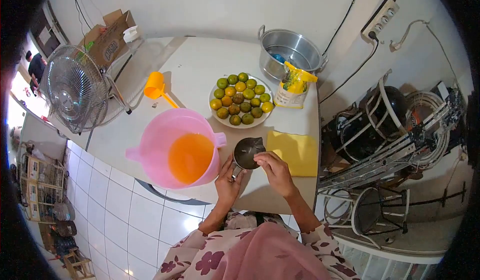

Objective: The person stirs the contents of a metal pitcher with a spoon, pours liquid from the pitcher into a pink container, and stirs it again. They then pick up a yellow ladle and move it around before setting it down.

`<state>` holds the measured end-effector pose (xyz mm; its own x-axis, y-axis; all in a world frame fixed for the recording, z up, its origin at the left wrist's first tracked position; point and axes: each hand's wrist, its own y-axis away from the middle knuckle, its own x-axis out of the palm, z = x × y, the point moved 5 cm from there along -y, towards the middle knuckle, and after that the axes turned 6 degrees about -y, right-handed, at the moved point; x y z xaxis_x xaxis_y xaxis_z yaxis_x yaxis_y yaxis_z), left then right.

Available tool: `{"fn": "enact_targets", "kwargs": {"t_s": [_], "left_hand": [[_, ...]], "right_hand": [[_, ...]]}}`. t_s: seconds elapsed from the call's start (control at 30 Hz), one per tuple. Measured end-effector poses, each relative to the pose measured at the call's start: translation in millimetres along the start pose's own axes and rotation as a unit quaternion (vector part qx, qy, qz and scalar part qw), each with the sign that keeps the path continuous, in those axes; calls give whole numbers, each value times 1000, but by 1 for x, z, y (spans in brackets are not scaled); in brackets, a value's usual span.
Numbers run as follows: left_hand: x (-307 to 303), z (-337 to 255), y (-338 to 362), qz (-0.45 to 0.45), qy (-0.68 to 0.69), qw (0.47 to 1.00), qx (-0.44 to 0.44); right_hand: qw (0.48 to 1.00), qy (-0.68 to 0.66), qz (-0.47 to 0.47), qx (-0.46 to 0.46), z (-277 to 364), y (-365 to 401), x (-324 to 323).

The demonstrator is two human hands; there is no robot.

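My left hand (pixel 229 182) is wrapped round the handle side of a small metal jug (pixel 245 155), which stands near the table's front edge with its spout toward the far right. My right hand (pixel 276 171) is closed, its fingertips at the jug's right rim and partly over its mouth; what they pinch, if anything, is hidden. Left of the jug, close to my left hand, stands a pink plastic tub (pixel 155 135) with orange liquid (pixel 191 157) in it. A folded yellow cloth (pixel 295 155) lies just right of the jug.
Behind the jug, a white plate (pixel 246 125) carries several green and yellow citrus fruits (pixel 239 99). An orange dipper (pixel 155 86), a metal pot (pixel 285 45) and a yellow-and-white packet (pixel 294 87) stand farther back. A fan (pixel 75 90) and cardboard box (pixel 111 40) occupy the left end.
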<state>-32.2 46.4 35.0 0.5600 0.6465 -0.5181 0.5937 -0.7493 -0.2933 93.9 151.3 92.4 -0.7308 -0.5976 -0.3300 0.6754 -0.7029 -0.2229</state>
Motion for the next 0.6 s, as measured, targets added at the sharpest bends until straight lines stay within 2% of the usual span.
{"fn": "enact_targets", "kwargs": {"t_s": [0.07,0.17,0.2,0.27,0.3,0.4,0.47,0.6], "left_hand": [[3,8,1,-9,-12,1000,8],[2,6,1,-11,-6,1000,-1],[2,6,1,-11,-6,1000,-2],[2,9,1,-9,1,1000,-20],[3,11,1,-9,1,1000,-20],[5,14,1,5,-1,1000,-26],[4,13,-1,-5,13,999,-35],[3,15,-1,-2,3,1000,-27]], "right_hand": [[990,108,-42,-77,8,-5,-3],[983,161,-42,-70,15,-6,-6],[983,162,-41,-71,18,-6,-6],[997,79,12,25,14,-7,-3],[996,79,12,25,11,-8,-1],[1000,8,2,12,2,-11,8],[995,63,-34,-71,10,-15,8],[983,150,-42,-101,18,-19,0]]}}
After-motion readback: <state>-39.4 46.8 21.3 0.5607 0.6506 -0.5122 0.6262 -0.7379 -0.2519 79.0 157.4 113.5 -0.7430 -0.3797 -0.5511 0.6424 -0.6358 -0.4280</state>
